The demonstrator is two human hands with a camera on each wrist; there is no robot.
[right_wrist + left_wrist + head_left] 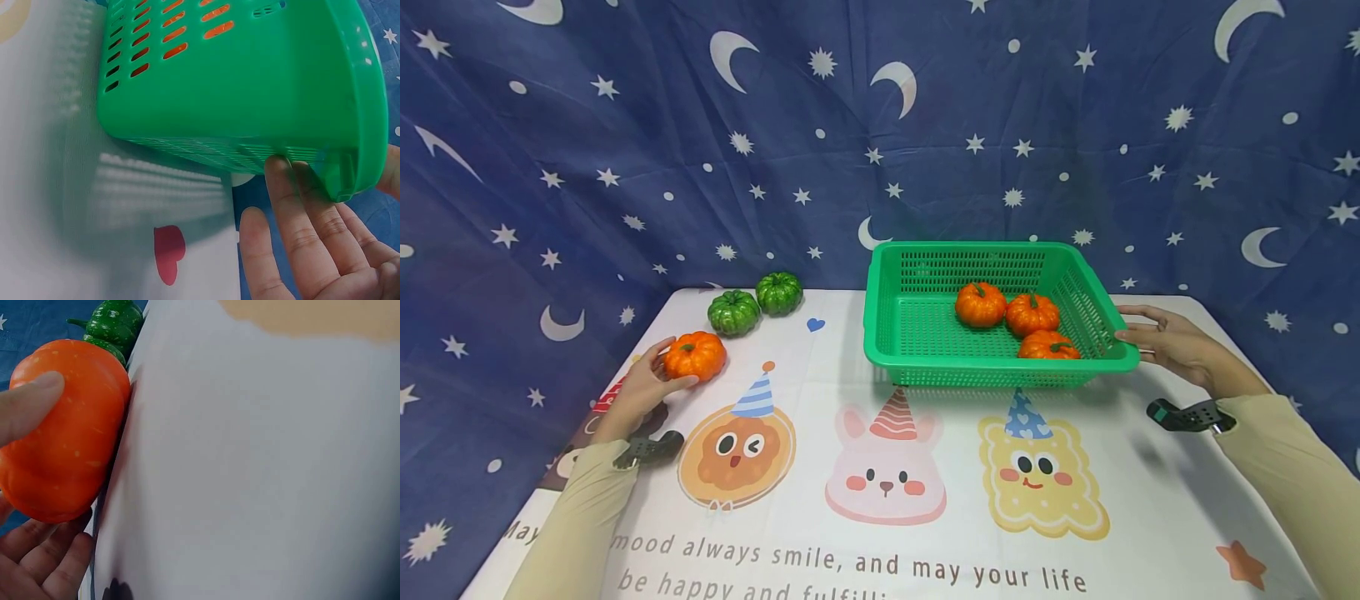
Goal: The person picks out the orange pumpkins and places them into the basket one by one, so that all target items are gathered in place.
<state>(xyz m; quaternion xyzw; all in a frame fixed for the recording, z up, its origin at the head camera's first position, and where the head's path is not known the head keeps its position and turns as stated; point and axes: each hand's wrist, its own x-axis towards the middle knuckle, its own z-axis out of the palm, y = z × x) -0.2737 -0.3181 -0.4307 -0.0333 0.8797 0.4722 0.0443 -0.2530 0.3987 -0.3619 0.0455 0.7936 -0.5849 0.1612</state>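
My left hand (pixel 638 392) holds a small orange pumpkin (pixel 696 357) at the left side of the table. In the left wrist view the thumb (pixel 31 406) lies across the pumpkin, with the other fingers curled at its far side. Two green pumpkins (pixel 733 312) sit just behind it. On the right, my right hand (pixel 1176 350) grips the end rim of a green plastic basket (pixel 880 333). Its fingers (pixel 300 237) reach under the rim against the outer wall, and the thumb passes over the rim. Inside the basket, three orange pumpkins (pixel 981 305) cluster toward the right end.
A white tablecloth (pixel 805 467) printed with cartoon figures and lettering covers the table. Behind and to the left hangs a dark blue curtain (pixel 805 150) with moons and stars, close to the basket's back edge. Each wrist wears a dark camera mount (pixel 1191 415).
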